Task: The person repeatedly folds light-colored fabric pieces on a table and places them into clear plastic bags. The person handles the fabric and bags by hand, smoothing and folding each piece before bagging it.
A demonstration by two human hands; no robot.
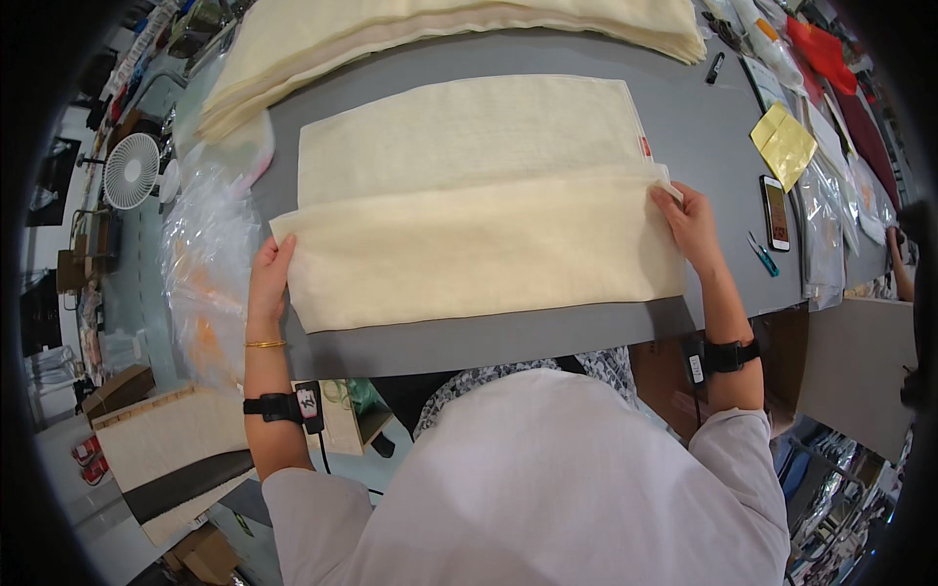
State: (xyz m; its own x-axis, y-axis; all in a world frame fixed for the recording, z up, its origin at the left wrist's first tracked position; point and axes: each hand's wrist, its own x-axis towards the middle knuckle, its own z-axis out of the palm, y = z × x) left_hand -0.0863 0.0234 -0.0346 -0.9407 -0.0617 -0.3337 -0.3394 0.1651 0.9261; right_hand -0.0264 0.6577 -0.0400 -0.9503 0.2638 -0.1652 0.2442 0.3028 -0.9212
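Observation:
A cream cloth [469, 137] with a small red tag on its right edge lies on the grey table. Its near part is folded over, so a raised flap [489, 254] covers the lower half and a crease runs across between my hands. My left hand [270, 269] pinches the flap's left corner between thumb and fingers. At the opposite corner, my right hand [687, 220] grips the cloth the same way, thumb on top. The fingers under the cloth are partly hidden on both sides.
A stack of cream cloths [440, 21] fills the table's far side. To the right are a black marker [716, 67], a phone [775, 213], teal thread snips [763, 255] and a gold packet [783, 146]. Clear plastic bags [207, 264] lie along the left edge; a white fan [132, 171] stands beyond.

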